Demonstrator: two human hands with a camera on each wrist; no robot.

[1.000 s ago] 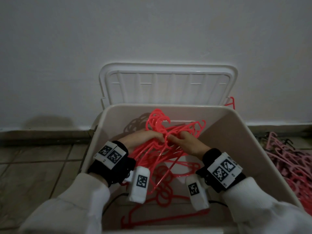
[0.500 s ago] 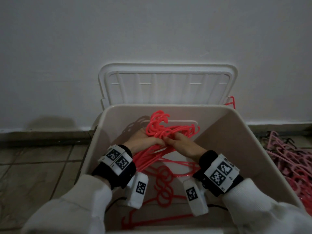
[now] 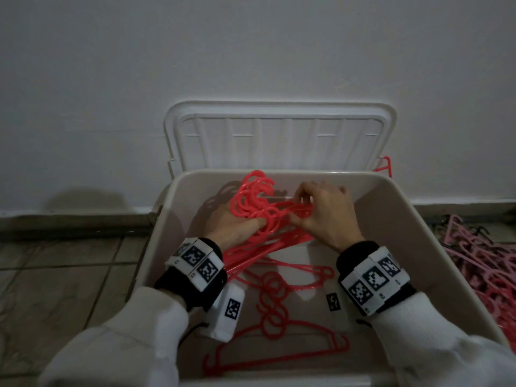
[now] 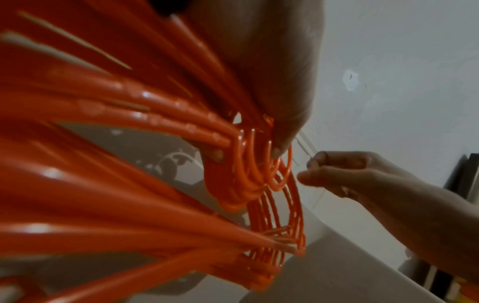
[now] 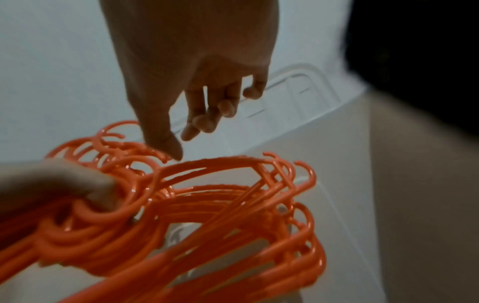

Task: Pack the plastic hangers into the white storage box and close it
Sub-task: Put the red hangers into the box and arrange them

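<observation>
Inside the white storage box point(image 3: 413, 247), the left hand point(image 3: 234, 227) keeps its grip clenched round the necks of a bundle of red plastic hangers point(image 3: 259, 216), a finger threaded through their hooks, while the right hand point(image 3: 324, 216) has let go: half a second ago both hands were pinched together on the bundle, and now the right hand's fingers point(image 5: 204, 121) hang loosely curled just above the hooks, grasping nothing. The bundle has also sunk lower toward the box's far wall and tilted, its hooks uppermost and its arms sloping down toward the near wall. That suggests the bundle is being settled and the right hand is freeing itself, perhaps to nudge stray hooks flat or fetch more. A few loose hangers point(image 3: 282, 300) already lie on the box's bottom. The lid point(image 3: 279, 135) stands open behind the box against the wall, and a pile of pink hangers point(image 3: 483, 263) waits on the floor right of the box, so packing looks far from finished.
</observation>
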